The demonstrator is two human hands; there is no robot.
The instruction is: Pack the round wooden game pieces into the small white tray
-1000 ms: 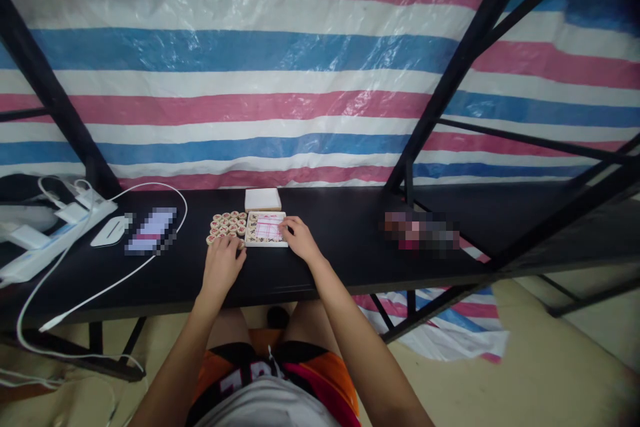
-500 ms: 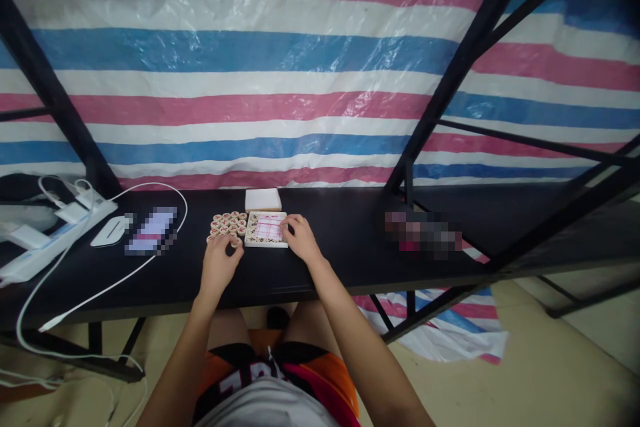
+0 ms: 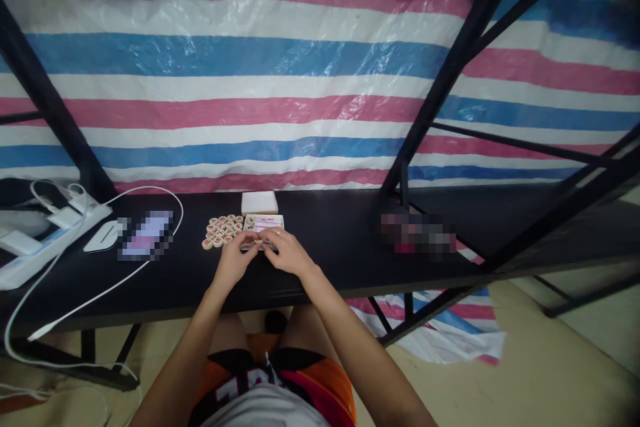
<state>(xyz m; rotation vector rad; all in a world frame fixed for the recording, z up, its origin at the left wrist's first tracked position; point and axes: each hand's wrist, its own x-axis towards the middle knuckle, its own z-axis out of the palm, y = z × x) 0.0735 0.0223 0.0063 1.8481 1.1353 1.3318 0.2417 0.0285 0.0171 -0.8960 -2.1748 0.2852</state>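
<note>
Over the front of a small white open box [image 3: 281,220], my left hand [image 3: 233,259] and my right hand [image 3: 290,253] meet fingertip to fingertip. The left fingers are pinched on a small round Chinese chess piece [image 3: 258,241], mostly covered by the fingers. Right fingers are curled and pressed in beside it; what they hold is hidden. Inside the box lies a folded paper sheet with pink lines [image 3: 267,221] over some pieces. Left of the box, several round wooden Chinese chess pieces [image 3: 219,233] with red characters lie in rows.
Behind the box is a white lid [image 3: 259,202]. On the left are a blurred phone [image 3: 147,235], a white flat device [image 3: 103,235], a power strip [image 3: 55,240] and a white cable [image 3: 95,300]. A blurred object [image 3: 417,235] lies right; black frame bars [image 3: 435,100] rise beyond.
My left hand has moved right from the rows of pieces to the box. My right hand has shifted left and nearer, from the box's right edge to its front. The view has shifted slightly.
</note>
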